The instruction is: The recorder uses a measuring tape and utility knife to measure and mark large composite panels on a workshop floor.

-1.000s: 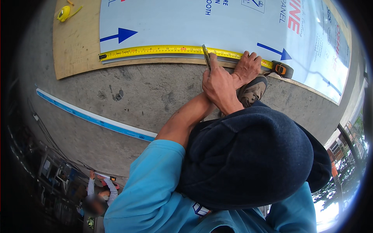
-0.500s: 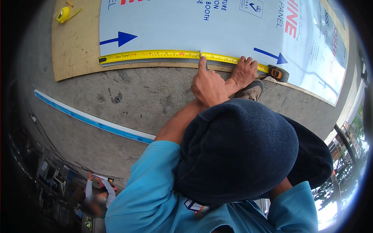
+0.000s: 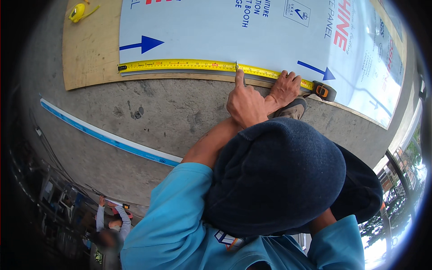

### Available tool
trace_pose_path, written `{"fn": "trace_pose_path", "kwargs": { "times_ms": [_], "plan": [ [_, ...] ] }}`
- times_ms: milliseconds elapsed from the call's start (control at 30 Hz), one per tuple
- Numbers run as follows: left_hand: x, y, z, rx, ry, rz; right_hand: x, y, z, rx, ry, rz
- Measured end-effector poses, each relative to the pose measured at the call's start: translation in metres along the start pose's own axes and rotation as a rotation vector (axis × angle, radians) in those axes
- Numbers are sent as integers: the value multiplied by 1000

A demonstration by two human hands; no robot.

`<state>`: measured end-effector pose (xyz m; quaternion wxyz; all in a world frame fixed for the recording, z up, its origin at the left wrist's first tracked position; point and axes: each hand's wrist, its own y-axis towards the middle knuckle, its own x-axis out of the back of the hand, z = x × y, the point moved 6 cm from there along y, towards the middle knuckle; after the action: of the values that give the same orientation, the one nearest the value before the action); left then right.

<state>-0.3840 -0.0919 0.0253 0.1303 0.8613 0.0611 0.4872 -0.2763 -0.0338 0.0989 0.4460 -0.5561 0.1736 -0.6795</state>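
Your arms cross in front of you, so your left hand (image 3: 284,90) lies to the right of your right hand (image 3: 246,104). The yellow tape measure (image 3: 193,65) is drawn out along the near edge of the pale blue panel (image 3: 211,27), its hooked end at the panel's left edge and its dark case (image 3: 323,91) just beyond your left hand. The fingers of that hand are bent close together over the tape; you cannot tell from here whether they pinch it or only press it down. Your right hand is closed on a slim tool (image 3: 236,66), mostly hidden, index finger stretched along it, its tip upon the tape. A wooden board (image 3: 87,54) shows beneath the panel, with a second tape measure (image 3: 77,12) at its upper left. Your shoe (image 3: 294,109) is near your left hand. Behind your forearms, a blue-and-white strip (image 3: 105,139) lies on the concrete floor (image 3: 171,108), and another person (image 3: 112,227) is at the lower left.
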Motion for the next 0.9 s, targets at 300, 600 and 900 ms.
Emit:
{"fn": "trace_pose_path", "kwargs": {
  "times_ms": [300, 600, 900],
  "plan": [
    [-4, 0, -3, -10, -2, 28, 4, 5, -7, 34, 65, -59],
    [-5, 0, 2, -5, 5, 30, 7, 2, -5, -11, 41, -10],
    [3, -1, 5, -22, 67, 54, 8, 1, 8, 0, 115, 14]
  ]
}}
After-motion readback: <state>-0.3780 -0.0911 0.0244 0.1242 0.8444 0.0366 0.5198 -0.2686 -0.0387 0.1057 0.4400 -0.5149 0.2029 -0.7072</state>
